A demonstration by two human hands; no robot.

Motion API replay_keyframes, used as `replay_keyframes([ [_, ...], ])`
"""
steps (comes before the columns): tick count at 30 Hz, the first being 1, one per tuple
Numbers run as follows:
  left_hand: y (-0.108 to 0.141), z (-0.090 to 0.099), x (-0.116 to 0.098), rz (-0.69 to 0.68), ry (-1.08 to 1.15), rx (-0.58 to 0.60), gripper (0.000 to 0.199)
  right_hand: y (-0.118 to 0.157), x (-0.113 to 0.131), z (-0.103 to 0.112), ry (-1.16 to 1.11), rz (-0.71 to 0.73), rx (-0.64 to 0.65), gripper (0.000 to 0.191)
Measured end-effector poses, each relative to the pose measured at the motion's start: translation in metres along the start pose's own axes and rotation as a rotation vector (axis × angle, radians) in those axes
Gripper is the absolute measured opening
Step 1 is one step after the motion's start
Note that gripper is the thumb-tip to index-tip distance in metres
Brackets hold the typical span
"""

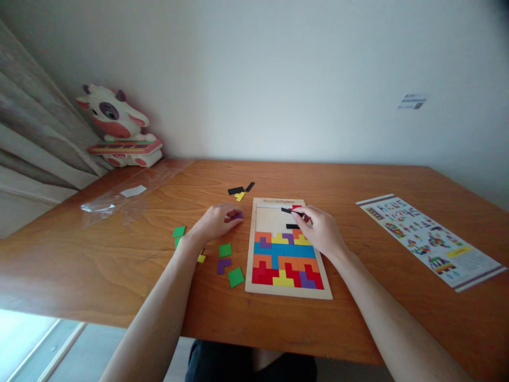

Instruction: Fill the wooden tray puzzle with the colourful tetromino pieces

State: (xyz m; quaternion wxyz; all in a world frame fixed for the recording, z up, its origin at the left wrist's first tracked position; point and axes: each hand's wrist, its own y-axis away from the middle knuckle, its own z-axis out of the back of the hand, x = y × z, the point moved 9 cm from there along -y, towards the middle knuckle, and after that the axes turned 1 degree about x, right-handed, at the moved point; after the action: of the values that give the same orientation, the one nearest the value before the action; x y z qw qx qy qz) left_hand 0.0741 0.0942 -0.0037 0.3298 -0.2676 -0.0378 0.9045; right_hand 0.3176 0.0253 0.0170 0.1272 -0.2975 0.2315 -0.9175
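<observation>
My right hand (321, 229) pinches a black bar-shaped puzzle piece (286, 210) above the upper part of a wooden puzzle board (249, 265). Under it, another black piece (292, 226) lies on the board, and a red piece (295, 207) shows near its top edge. Colourful interlocking pieces fill the board's lower part; its upper left is bare. Left of the board, my left hand (214, 222) has its fingers curled around a purple puzzle piece (237, 216); whether that piece still touches the table is hidden.
Loose green pieces (236, 277), a purple piece (224, 265) and a partly covered yellow piece (201, 258) lie near my left forearm. Farther back are black pieces (236, 190) and a yellow one (239, 196). Clear plastic wrap (115, 204), a cow toy (123, 127) and a printed sheet (429, 239) flank them.
</observation>
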Motion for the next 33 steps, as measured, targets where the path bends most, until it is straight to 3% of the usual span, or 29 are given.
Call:
replay_keyframes([
  [7, -0.001, -0.006, 0.004, 0.055, 0.059, -0.047, 0.024, 0.001, 0.0, -0.001, -0.002, -0.007, 0.009, 0.018],
  [14, 0.0, -0.003, -0.007, -0.01, -0.099, -0.033, 0.026, 0.001, 0.0, 0.0, 0.001, -0.01, 0.006, 0.019],
  [21, 0.0, 0.003, -0.01, -0.001, -0.185, -0.094, 0.027, 0.0, 0.001, 0.002, -0.002, -0.008, 0.008, 0.02],
  [28, -0.003, -0.002, -0.001, 0.123, 0.152, -0.152, 0.026, 0.0, 0.001, 0.0, -0.002, 0.01, 0.002, 0.022],
  [33, -0.006, -0.013, -0.016, 0.143, 0.382, -0.094, 0.026, 0.0, 0.003, 0.002, -0.017, 0.005, -0.007, 0.021],
])
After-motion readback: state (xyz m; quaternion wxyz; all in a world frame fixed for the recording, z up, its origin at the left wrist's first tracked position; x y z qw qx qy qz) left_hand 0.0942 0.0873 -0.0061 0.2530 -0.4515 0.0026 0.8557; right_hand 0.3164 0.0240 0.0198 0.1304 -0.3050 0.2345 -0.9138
